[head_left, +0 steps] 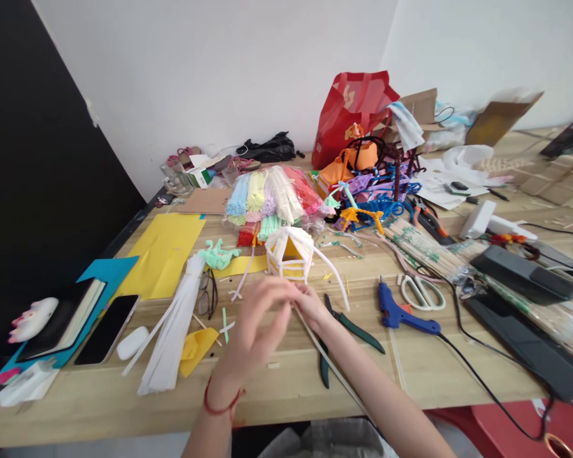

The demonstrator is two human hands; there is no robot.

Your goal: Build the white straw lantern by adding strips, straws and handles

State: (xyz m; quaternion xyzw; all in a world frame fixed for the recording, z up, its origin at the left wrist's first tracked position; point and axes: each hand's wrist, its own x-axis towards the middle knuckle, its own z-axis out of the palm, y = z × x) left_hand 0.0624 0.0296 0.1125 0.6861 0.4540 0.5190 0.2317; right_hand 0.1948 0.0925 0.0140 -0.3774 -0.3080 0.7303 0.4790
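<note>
My left hand [255, 331] is raised over the wooden table [286, 388], fingers curled and blurred, a red string on its wrist. My right hand [310, 304] meets it from the right, and the two pinch a thin white stick [332, 369] that slants down toward me. Just beyond the fingertips stands a small yellow paper house with a white pipe-cleaner frame [289, 253]. Dark green pliers [348, 331] lie right of my right hand.
White strips [172, 331], glasses [207, 294], a phone [107, 327] and yellow paper [165, 251] lie left. A blue glue gun [401, 313], white scissors [423, 294], skewers, black boxes and a cable lie right. Bundled pipe cleaners [272, 197] and a red bag [351, 111] sit behind.
</note>
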